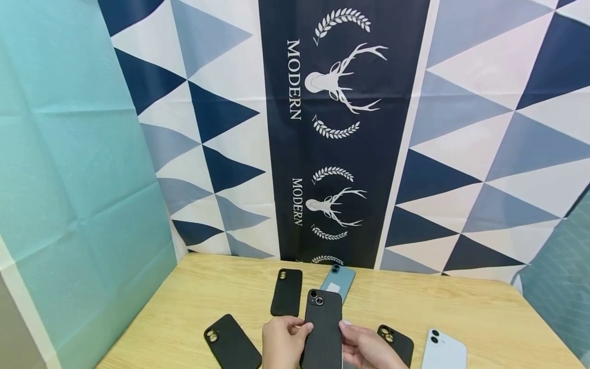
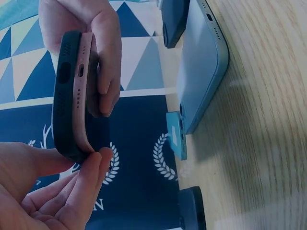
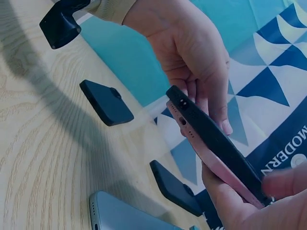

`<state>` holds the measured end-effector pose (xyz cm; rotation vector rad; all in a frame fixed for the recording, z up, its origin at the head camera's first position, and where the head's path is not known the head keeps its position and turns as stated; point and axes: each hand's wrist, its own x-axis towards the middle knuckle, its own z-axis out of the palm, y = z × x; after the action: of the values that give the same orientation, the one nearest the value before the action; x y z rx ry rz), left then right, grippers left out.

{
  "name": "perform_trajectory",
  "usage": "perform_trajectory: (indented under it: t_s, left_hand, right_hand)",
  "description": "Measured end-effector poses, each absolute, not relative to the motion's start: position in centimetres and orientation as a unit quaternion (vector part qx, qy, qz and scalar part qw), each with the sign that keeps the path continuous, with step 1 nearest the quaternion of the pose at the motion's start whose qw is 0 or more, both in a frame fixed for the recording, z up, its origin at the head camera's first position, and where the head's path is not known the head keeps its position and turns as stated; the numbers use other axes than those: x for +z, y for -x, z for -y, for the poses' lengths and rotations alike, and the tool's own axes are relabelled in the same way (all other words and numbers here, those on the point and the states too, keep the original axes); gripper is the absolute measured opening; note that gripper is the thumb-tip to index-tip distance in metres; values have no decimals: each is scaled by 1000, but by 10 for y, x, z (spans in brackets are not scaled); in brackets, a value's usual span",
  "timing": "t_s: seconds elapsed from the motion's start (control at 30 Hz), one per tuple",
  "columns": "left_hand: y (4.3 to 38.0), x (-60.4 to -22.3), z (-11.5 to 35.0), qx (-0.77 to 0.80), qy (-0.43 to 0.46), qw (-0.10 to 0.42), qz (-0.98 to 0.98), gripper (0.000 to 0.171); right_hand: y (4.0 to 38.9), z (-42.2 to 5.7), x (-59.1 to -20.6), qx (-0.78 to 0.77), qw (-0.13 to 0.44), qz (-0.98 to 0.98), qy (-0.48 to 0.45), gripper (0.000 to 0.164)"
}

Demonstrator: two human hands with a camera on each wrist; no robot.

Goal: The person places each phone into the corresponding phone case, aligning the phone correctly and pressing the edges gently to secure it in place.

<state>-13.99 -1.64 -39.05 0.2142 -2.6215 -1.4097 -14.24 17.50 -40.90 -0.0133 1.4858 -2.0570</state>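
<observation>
Between both hands is a pink-edged phone [image 2: 82, 91] with a black phone case [image 1: 323, 328] over its back. The phone's camera lenses show through the case's cutout at the top. At the charging-port end, the case [image 3: 211, 132] stands off the phone's edge, leaving the pink side exposed. My left hand [image 1: 283, 341] pinches the left edge, thumb on the case's back. My right hand [image 1: 369, 348] grips the right edge, its thumb at the case's side. The phone's screen side faces away from the head view and is mostly hidden.
On the wooden table [image 1: 166, 328] lie a black case [image 1: 287, 292] at the back, another case [image 1: 232, 341] to the left, and a third case [image 1: 402, 344] to the right. A blue phone [image 1: 348, 279] lies behind the hands, a white phone [image 1: 444, 351] at the right.
</observation>
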Motion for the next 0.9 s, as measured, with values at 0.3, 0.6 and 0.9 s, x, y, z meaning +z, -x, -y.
perform_trajectory:
  t_s: [0.3,0.6,0.9]
  left_hand:
    - [139,-390,17,-479,-88,92,869,14]
    - [133,-393,17,-446,-48,116,886,11]
    - [138,-391,18,-470,-25,129,873,9]
  right_hand:
    - [140,-174,-408,-756,302,-580,26,62]
    - [137,-171,-408,-743,290,-603,-1,49]
    - [145,-171,-404,-740,273,-614,-19,56]
